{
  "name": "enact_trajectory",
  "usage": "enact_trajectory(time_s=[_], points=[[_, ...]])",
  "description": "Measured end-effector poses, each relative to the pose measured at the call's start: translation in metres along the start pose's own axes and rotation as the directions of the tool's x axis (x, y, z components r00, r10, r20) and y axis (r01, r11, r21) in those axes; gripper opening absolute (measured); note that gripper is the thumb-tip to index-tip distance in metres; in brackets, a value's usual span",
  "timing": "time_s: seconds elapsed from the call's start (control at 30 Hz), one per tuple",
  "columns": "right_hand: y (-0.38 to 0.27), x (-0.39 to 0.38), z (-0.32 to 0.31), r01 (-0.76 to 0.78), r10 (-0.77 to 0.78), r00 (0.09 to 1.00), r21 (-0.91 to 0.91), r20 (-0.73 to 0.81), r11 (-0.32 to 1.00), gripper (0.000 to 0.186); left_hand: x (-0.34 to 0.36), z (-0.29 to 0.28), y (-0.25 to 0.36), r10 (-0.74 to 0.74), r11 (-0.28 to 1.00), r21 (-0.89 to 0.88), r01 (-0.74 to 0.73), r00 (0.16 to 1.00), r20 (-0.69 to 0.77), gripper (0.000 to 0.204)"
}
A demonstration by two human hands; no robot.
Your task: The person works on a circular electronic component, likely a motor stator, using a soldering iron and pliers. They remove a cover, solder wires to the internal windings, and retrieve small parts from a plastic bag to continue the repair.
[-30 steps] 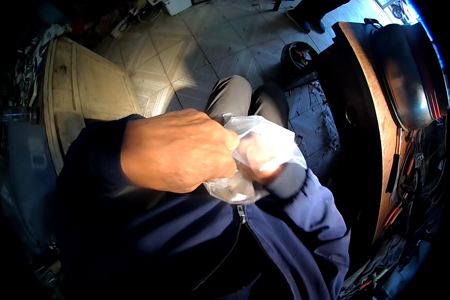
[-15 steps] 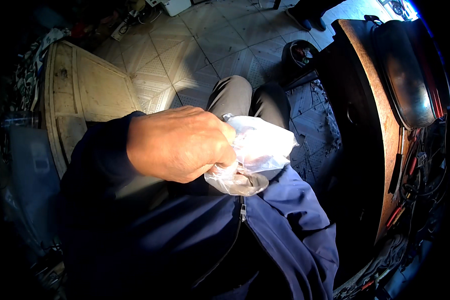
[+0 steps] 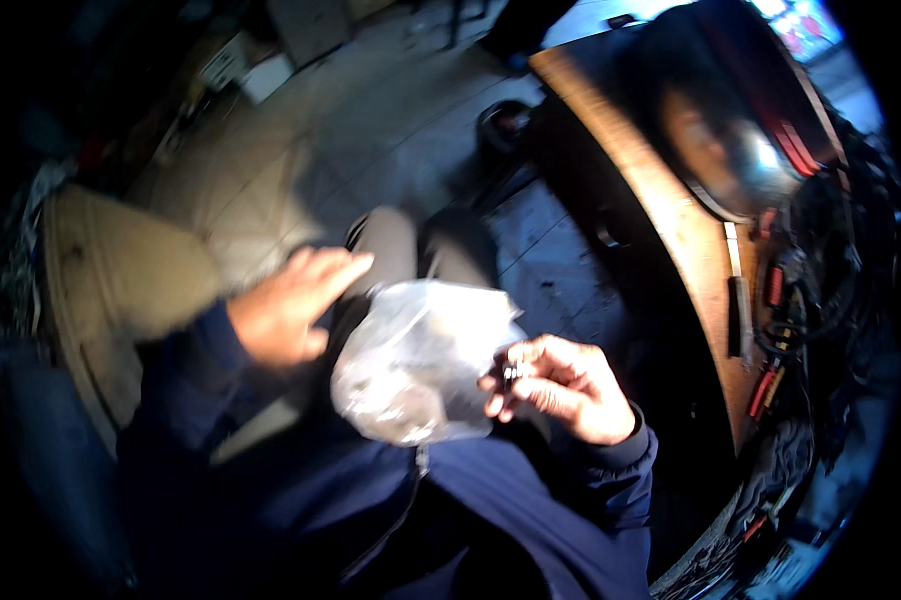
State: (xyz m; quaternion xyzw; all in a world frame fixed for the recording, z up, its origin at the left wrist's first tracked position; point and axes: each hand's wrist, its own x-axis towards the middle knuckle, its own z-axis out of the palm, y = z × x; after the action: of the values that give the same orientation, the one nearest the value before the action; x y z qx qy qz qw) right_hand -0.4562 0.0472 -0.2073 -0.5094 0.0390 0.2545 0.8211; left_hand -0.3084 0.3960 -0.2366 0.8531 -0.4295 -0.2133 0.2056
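Note:
A clear plastic bag (image 3: 415, 350) lies crumpled across my lap, bright under the light; its contents do not show clearly. My left hand (image 3: 295, 305) is raised just left of the bag, apart from it, with its fingers stretched out and nothing in it. At the bag's right side, my right hand (image 3: 568, 385) pinches a small dark, shiny piece (image 3: 513, 372) between thumb and fingers. That piece is too small and blurred to name.
On my right stands a wooden-topped table (image 3: 660, 190) with a dark rounded metallic object (image 3: 715, 140) on it. Red-handled tools (image 3: 765, 390) and cables crowd its near side. A pale wooden cabinet (image 3: 110, 280) stands left. A round bin (image 3: 503, 125) sits on the tiled floor (image 3: 370, 150).
My left hand has come away from the bag and opened, moving left. My right hand now shows at the right with the small piece. The view has turned, shifting the table leftward.

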Motion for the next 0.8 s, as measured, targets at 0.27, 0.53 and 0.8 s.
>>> enact_trajectory(time_s=[0.27,0.53,0.8], points=[[-0.044,-0.041,-0.021,0.355,-0.429,0.851,-0.27,-0.304,0.895,0.02,0.027,0.067,0.016,0.175,0.969,-0.159,-0.187,0.98,-0.091,0.1],[0.067,0.03,-0.044,0.112,-0.207,0.974,-0.606,-0.09,0.788,0.069,0.065,0.108,0.017,0.226,0.751,-0.493,-0.439,0.872,-0.434,0.073],[0.056,0.098,0.004,0.215,-0.404,0.894,-0.608,-0.192,0.764,0.039,0.092,0.133,0.009,-0.198,0.288,-0.949,-0.127,0.962,-0.189,0.037]])
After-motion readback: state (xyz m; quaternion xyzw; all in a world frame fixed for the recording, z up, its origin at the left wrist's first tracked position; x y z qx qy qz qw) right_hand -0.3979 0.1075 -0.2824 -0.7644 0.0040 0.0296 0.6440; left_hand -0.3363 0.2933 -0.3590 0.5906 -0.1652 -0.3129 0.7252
